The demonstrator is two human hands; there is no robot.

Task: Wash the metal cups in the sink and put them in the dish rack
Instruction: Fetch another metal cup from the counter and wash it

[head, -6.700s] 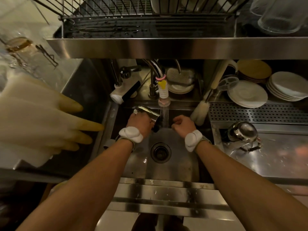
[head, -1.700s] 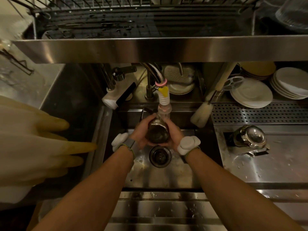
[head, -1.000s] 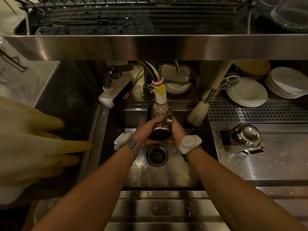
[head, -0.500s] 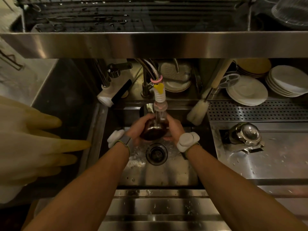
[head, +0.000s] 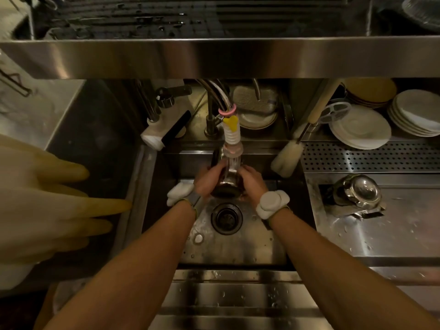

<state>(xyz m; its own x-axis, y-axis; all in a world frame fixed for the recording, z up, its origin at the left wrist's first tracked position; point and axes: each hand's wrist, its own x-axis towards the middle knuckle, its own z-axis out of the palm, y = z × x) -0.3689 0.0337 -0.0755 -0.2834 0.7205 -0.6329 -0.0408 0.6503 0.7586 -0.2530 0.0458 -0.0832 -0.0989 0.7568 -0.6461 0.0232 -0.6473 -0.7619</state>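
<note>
Item: cup (head: pixel 227 184), metal, being held under the tap (head: pixel 232 148) and above the drain (head: pixel 226 218) of the sink (head: pixel 238 248). The left hand (head: pixel 208 181) is curling round its left wall and the right hand (head: pixel 252 184) round its right wall, so the cup is sitting between the two palms. Its dark near end is facing the wearer; whether that end is mouth or base cannot be told. Water is running onto it from just beyond the fingers. Step in hand, as judged: rinsing. To do it well, the hands should be turning the cup so the stream is reaching inside and rim alike. They should be gripping firmly, wet metal likely being slippery, then tipping it mouth-down to drain. A second cup (head: pixel 357 194) is lying on the surface well to the right of the right hand, probably awaiting washing. The rack (head: pixel 166 17) is standing above and beyond both hands. Brands, labels, writing: none is showing legibly.
</note>
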